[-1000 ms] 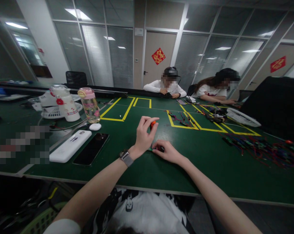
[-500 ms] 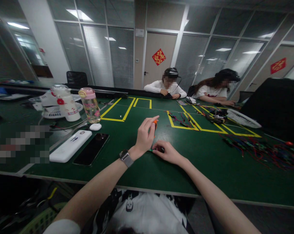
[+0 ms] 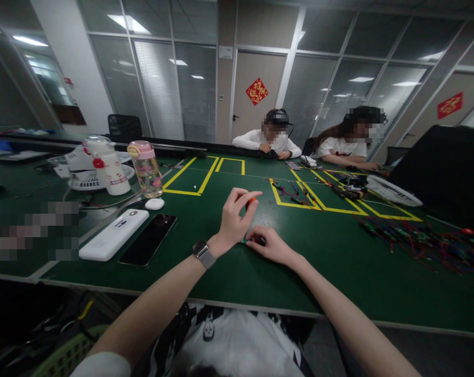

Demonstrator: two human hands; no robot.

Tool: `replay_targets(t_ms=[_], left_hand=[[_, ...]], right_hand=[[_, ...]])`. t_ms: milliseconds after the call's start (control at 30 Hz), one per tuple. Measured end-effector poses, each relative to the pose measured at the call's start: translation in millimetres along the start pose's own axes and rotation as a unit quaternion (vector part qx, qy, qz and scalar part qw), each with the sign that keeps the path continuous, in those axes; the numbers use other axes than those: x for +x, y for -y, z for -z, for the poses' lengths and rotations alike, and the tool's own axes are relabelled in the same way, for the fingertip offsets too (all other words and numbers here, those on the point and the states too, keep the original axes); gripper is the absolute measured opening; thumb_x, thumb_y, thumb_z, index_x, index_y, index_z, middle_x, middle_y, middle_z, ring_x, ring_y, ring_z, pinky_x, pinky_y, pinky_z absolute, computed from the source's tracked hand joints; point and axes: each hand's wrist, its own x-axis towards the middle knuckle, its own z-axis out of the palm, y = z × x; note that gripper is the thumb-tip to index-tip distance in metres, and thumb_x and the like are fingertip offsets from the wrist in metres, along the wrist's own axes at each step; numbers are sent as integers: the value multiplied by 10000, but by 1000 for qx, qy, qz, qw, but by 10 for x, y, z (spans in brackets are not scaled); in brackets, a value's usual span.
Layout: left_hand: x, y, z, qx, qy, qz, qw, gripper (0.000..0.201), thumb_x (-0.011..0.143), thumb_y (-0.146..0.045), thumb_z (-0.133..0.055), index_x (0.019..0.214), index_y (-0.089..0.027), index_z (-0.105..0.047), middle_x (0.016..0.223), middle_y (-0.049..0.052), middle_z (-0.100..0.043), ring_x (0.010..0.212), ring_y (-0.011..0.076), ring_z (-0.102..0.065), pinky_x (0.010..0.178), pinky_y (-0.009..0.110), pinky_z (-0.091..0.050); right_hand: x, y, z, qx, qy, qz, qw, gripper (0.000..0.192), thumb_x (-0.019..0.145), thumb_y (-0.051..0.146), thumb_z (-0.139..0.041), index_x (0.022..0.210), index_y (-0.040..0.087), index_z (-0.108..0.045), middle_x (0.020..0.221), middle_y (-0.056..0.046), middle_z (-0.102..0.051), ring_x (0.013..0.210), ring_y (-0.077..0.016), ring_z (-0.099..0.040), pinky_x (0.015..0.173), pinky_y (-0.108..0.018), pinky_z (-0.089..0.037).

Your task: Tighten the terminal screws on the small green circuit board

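Head view, left hand (image 3: 233, 222) pinching orange-handled tool (image 3: 251, 200), right hand (image 3: 270, 245) pressing small part (image 3: 244, 241) below it

Glass partition walls (image 3: 158, 89) with blinds, beige door (image 3: 255, 97), ceiling strip lights (image 3: 123, 22).

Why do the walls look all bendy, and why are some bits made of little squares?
In the head view, a wide lens bows the window frames and stretches the forearms near the bottom edge. The squares are blur patches over faces and over one spot on the table. Ceiling lights glare in the glass; the left hand looks sharp.
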Motion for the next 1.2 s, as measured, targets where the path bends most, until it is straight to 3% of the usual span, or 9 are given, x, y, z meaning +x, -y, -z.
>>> replay_targets(t_ms=[133,300,900,1200], left_hand=[[-10,17,-13,-31,19,14,999,315,977,-192,-369,1200,-197,-592,1085,73,-634,1020,169,-589,894,324,-479],[-13,20,-17,-53,24,23,998,320,967,-173,-379,1219,-189,-575,1162,80,-654,1085,175,-602,948,336,-482],[-1,9,-14,-53,25,32,998,339,949,-160,-416,1250,-184,-572,1172,84,-667,1085,175,-620,947,336,-496],[14,-18,-15,-50,21,24,998,287,915,-140,-494,1172,-191,-611,1108,66,-687,1005,163,-648,887,310,-517]], right_hand=[[2,4,5,3,3,0,1000,60,831,206,-619,853,165,-658,722,-6,-581,621,-125,-528,595,-243,-417],[5,7,9,1,4,-2,1000,63,827,201,-622,860,164,-661,723,-10,-589,622,-128,-527,599,-248,-419],[9,27,16,-2,7,-4,1000,74,828,193,-617,863,151,-667,734,-15,-586,623,-127,-527,598,-245,-416],[5,12,12,4,7,-3,1000,73,829,196,-614,860,152,-663,734,-15,-586,625,-129,-528,601,-246,-414]])
